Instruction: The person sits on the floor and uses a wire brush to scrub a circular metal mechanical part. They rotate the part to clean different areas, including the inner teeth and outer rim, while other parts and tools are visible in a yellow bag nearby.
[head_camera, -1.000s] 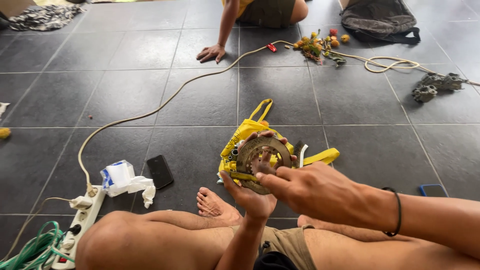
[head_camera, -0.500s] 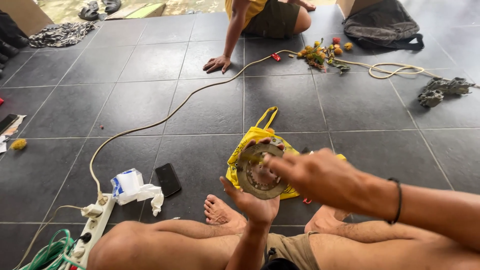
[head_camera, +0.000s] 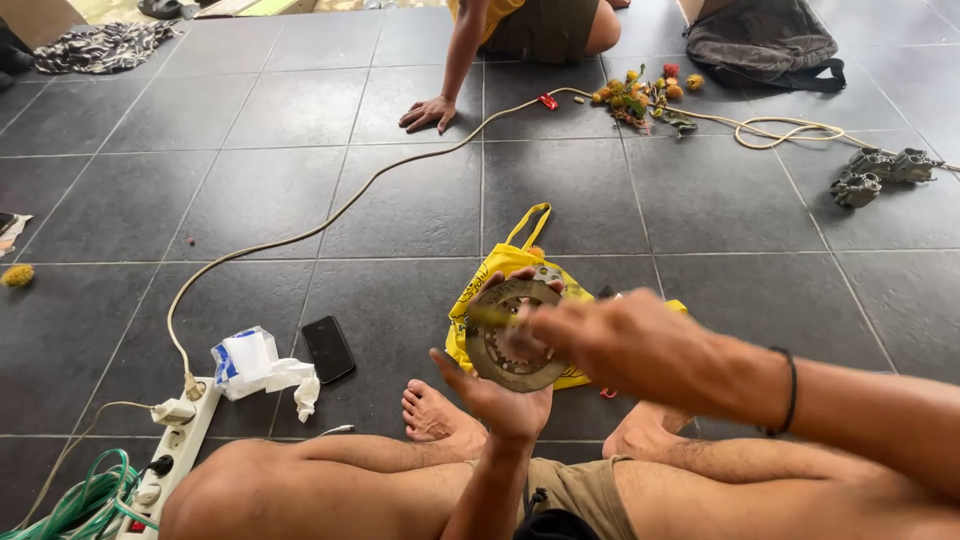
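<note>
At centre frame, the left hand (head_camera: 500, 385) cups a toothed metal disc (head_camera: 513, 335) from below, fingers clasped on its rim; the right hand (head_camera: 625, 340) is blurred, its grip cannot be told. Support the disc evenly; keep fingers off the inner teeth. Behind lies a yellow bag (head_camera: 520, 262) on dark floor tiles (head_camera: 120, 200); another person's hand (head_camera: 428, 112) rests at upper centre.

Left hand (head_camera: 500, 395) cups a toothed metal ring (head_camera: 512, 335) from below, grip closed on its rim. Right hand (head_camera: 625, 345) reaches in from 3 o'clock, fingers (head_camera: 540, 322) on the ring face. Yellow bag (head_camera: 520, 270) on the floor behind the ring. At 9 o'clock: phone (head_camera: 328, 348), crumpled tissue pack (head_camera: 255, 362), power strip (head_camera: 175, 450). At 12 o'clock: another person's hand (head_camera: 428, 112) flat on tile.
</note>
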